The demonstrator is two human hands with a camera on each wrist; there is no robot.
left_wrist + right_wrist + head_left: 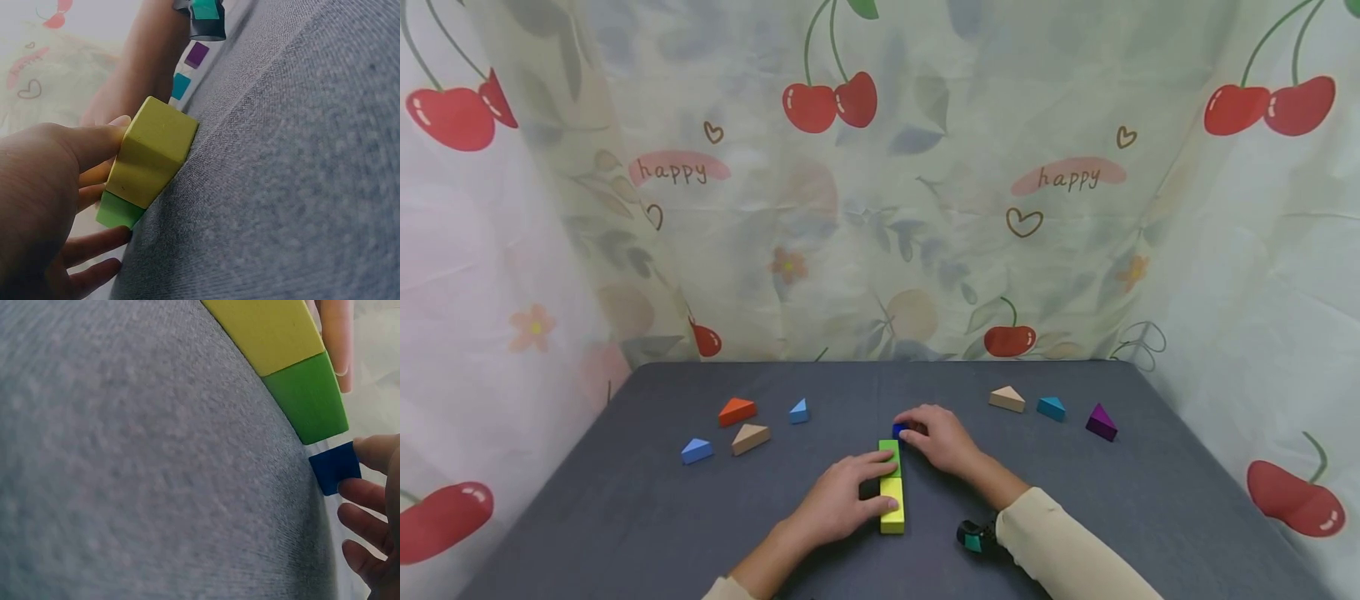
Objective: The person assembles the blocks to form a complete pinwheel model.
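A yellow block (892, 518) and a green block (889, 447) lie end to end on the dark table, the green one farther away. My left hand (838, 500) rests on them from the left, thumb on the yellow block and fingertips on the green. Just past the green block's far end, my right hand (943, 442) pinches a small blue block (334, 467) between thumb and finger. A narrow gap parts the blue block from the green one in the right wrist view. Most of the blue block is hidden by the fingers in the head view.
To the left lie an orange block (737, 411), a tan triangle (750, 438) and two light-blue triangles (697, 451). At the back right are a tan triangle (1007, 398), a teal block (1051, 408) and a purple block (1101, 422). A printed curtain (880, 208) surrounds the table.
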